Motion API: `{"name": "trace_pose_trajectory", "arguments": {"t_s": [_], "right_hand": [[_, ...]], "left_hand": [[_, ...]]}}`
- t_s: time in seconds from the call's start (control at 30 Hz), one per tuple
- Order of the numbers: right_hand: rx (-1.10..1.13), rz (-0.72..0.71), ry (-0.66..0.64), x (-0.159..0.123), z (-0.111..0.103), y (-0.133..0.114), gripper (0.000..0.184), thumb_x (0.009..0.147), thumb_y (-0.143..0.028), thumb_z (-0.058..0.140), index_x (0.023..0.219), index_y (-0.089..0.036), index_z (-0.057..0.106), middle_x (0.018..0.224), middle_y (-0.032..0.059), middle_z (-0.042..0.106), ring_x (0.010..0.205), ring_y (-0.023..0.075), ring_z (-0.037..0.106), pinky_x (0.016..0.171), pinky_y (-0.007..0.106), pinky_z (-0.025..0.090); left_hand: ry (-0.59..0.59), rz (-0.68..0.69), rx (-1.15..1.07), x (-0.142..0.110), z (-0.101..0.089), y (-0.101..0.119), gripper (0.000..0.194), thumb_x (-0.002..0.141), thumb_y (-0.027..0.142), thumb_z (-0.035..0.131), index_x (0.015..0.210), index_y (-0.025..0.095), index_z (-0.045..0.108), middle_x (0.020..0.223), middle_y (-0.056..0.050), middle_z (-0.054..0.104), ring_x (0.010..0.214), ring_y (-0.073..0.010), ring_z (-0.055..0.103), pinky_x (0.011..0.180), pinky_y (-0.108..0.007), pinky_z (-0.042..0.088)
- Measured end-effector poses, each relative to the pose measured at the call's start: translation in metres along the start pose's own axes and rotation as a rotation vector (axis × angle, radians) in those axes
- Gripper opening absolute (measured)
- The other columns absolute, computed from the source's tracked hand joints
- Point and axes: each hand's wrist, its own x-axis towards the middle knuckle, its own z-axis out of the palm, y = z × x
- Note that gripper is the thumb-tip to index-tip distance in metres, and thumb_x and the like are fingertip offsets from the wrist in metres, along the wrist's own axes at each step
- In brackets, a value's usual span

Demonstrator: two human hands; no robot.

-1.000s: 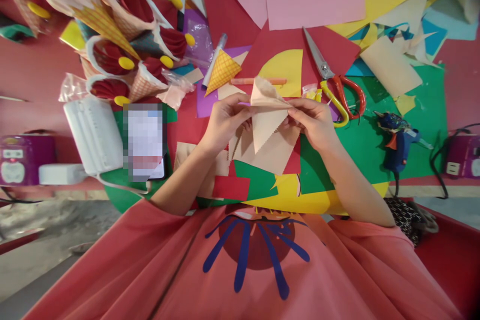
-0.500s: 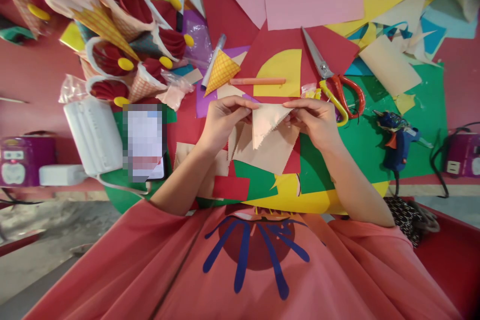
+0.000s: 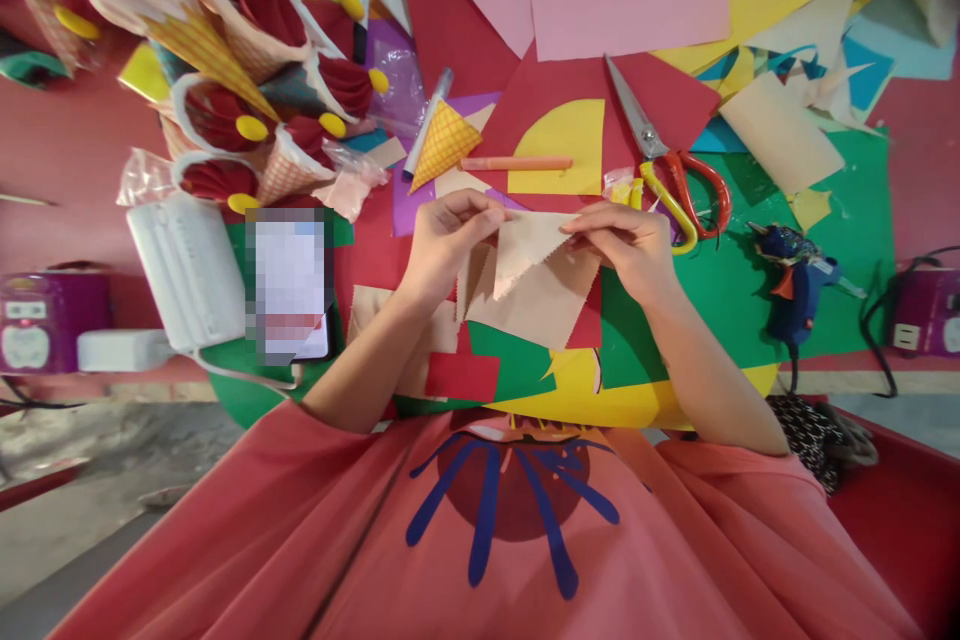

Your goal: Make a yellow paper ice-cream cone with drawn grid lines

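Note:
Pinched between the fingers of my left hand [image 3: 456,242] is the upper left corner of a cream fabric piece [image 3: 523,248], folded into a triangle with a zigzag-cut edge. My right hand [image 3: 630,245] grips its right corner between thumb and fingers. Beneath it lies another beige fabric piece [image 3: 536,305] with pinked edges, partly covered by the triangle. More beige fabric [image 3: 439,320] lies by my left forearm. Above my hands are a yellow checked cone [image 3: 444,145], an orange pen [image 3: 517,163] and a yellow quarter-circle [image 3: 566,135].
Scissors [image 3: 649,142] with red and yellow handles lie beyond my right hand, and a blue glue gun [image 3: 796,295] is farther right. A phone [image 3: 292,285] and a white power bank [image 3: 187,270] sit at left. Several cone-shaped fabric pieces [image 3: 225,110] are heaped at upper left.
My right hand's fingers have shifted slightly left and down along the folded fabric's edge. The triangle's lower tip has moved a little left. My left hand stays nearly in place.

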Motion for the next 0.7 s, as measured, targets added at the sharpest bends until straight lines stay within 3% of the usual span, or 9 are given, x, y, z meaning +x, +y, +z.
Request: {"name": "trace_pose_trajectory", "arguments": {"t_s": [0.2,0.33,0.4,0.53,0.7], "right_hand": [[0.03,-0.009,0.038,0.0,0.0,0.002,0.016,0.085,-0.016,0.057,0.072,-0.021,0.066,0.074,-0.002,0.067,0.066,0.0103,0.063,0.062,0.025,0.053],[0.043,-0.091,0.074,-0.002,0.001,-0.002,0.007,0.088,-0.027,0.06,0.082,-0.023,0.063,0.083,-0.0012,0.068,0.081,0.0137,0.065,0.073,0.029,0.053],[-0.025,-0.081,0.019,-0.004,0.004,-0.006,0.01,0.087,-0.032,0.063,0.091,-0.023,0.065,0.09,0.0001,0.069,0.085,0.0134,0.065,0.073,0.027,0.051],[-0.153,0.034,-0.17,-0.007,0.01,-0.012,0.02,0.084,-0.039,0.067,0.087,-0.02,0.067,0.079,-0.0008,0.067,0.063,0.008,0.055,0.051,0.021,0.039],[-0.059,0.073,-0.092,-0.005,0.01,-0.009,0.024,0.082,-0.041,0.068,0.08,-0.018,0.063,0.069,-0.002,0.062,0.06,0.0079,0.054,0.054,0.021,0.042]], "left_hand": [[-0.024,0.149,0.147,-0.001,0.001,-0.001,0.02,0.067,0.029,0.08,0.076,0.017,0.066,0.075,0.0,0.065,0.069,-0.0082,0.062,0.063,-0.017,0.051],[-0.113,0.188,0.198,-0.006,0.002,0.0,0.022,0.07,0.031,0.079,0.078,0.016,0.066,0.074,0.001,0.065,0.065,-0.007,0.06,0.06,-0.017,0.05],[-0.183,0.193,0.243,-0.009,0.004,0.002,0.018,0.072,0.029,0.077,0.08,0.016,0.068,0.076,0.0,0.067,0.065,-0.0074,0.061,0.06,-0.017,0.051],[-0.291,0.193,0.296,-0.015,0.007,0.003,0.015,0.077,0.029,0.074,0.084,0.016,0.069,0.08,-0.002,0.07,0.067,-0.009,0.064,0.064,-0.02,0.054],[-0.186,0.159,0.197,-0.014,0.006,0.003,0.014,0.076,0.028,0.074,0.077,0.016,0.066,0.08,-0.003,0.073,0.074,-0.0123,0.07,0.069,-0.022,0.058]]}}
